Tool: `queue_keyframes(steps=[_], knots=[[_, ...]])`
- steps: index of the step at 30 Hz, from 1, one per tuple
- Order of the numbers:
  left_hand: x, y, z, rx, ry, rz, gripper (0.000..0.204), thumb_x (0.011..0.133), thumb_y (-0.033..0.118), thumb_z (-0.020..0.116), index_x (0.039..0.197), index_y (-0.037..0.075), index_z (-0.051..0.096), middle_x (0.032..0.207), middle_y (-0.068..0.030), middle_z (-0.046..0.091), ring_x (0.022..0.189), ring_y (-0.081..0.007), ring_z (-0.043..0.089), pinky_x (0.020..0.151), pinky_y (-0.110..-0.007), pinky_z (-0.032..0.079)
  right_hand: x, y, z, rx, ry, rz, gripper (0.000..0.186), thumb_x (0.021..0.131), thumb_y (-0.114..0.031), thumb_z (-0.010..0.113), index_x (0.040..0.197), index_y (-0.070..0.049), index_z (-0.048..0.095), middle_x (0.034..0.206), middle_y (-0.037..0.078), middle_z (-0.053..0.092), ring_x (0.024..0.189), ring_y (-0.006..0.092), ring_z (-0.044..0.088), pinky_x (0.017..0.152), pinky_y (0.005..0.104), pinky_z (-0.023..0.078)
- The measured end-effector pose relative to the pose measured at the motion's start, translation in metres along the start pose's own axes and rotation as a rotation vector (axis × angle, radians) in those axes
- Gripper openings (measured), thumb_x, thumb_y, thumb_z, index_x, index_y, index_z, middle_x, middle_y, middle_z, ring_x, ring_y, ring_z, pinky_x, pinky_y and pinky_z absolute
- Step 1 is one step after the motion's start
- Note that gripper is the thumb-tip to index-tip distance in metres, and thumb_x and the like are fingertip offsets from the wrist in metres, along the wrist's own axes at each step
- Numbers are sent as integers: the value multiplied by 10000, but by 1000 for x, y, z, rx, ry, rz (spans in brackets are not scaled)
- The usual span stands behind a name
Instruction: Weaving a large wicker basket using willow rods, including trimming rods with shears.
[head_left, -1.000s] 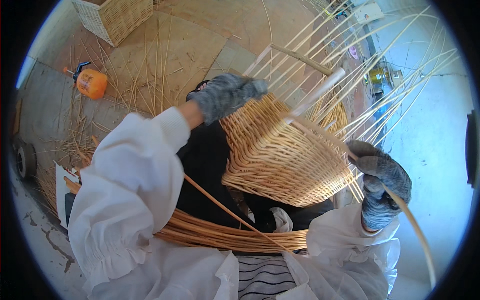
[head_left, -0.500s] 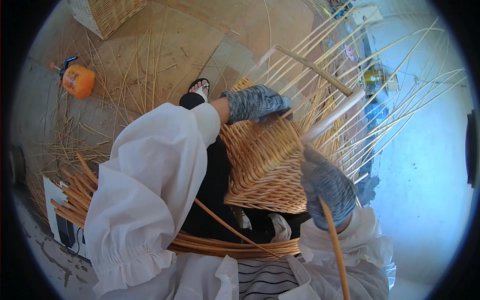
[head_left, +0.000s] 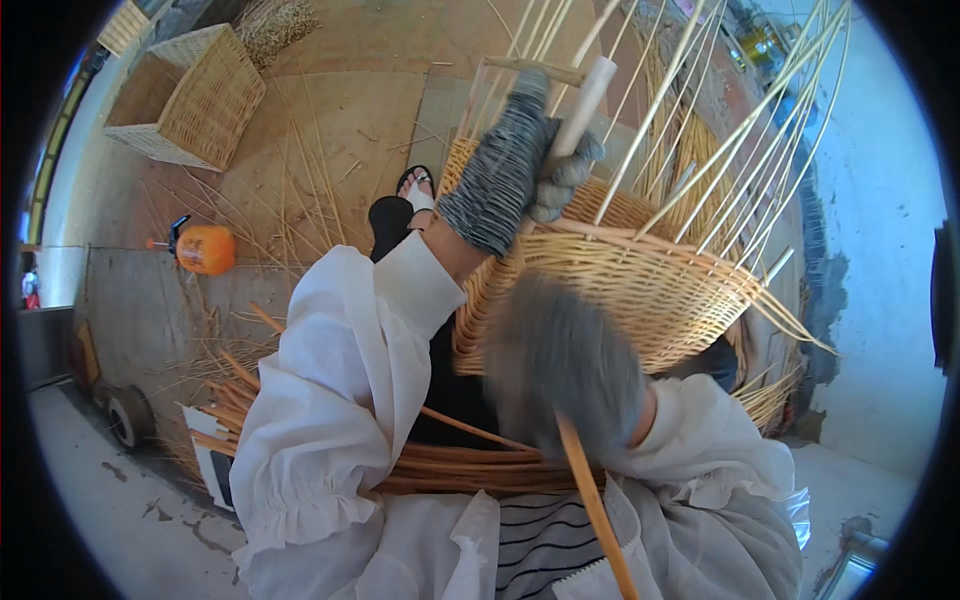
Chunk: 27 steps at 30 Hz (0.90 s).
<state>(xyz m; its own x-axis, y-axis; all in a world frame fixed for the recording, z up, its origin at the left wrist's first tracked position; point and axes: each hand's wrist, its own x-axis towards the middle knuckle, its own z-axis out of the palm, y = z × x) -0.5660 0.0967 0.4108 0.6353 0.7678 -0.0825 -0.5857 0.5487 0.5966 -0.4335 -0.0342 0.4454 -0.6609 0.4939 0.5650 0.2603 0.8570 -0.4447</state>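
Note:
A partly woven wicker basket rests tilted over my lap, with long pale upright stakes fanning out from its rim. My left hand, in a grey knit glove, is closed around a pale wooden post at the basket's corner, just under a thin wooden crossbar. Nearer to me, my right hand, also gloved, is smeared by motion in front of the woven wall. A brown willow rod sticks out below it toward me; its other end is hidden by the glove.
A bundle of brown rods lies across my lap. On the floor to the left are an orange spray bottle, loose wicker scraps and a finished-looking wicker basket. A pale blue wall rises at the right.
The basket has turned, its stakes now pointing more away from me. My left hand has moved from the basket's side onto the post. My right hand, with the rod, has come left and nearer.

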Motion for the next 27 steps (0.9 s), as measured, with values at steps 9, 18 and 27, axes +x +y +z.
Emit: queue_keyframes(steps=[9,18,27], knots=[[-9,-8,13,168,277,72,858,737,846,314,946,58,579,608,28,451,426,-89,376,358,-211,259,-8,84,-44,1545,819,419,239,981,-317,419,889,-111,496,573,-32,327,463,129,320,523,353,438],[-9,-11,17,155,299,124,956,704,891,238,905,32,604,604,1,514,461,-124,463,428,-242,389,-42,95,-17,-333,-207,205,510,729,-272,704,1155,-20,578,1092,177,577,997,297,570,853,401,455],[-8,-12,10,116,288,116,900,746,852,266,880,29,607,574,-6,504,454,-125,461,419,-235,376,-17,98,-17,-229,-161,198,440,671,-230,705,1056,-31,628,969,85,584,863,255,565,809,422,419]])
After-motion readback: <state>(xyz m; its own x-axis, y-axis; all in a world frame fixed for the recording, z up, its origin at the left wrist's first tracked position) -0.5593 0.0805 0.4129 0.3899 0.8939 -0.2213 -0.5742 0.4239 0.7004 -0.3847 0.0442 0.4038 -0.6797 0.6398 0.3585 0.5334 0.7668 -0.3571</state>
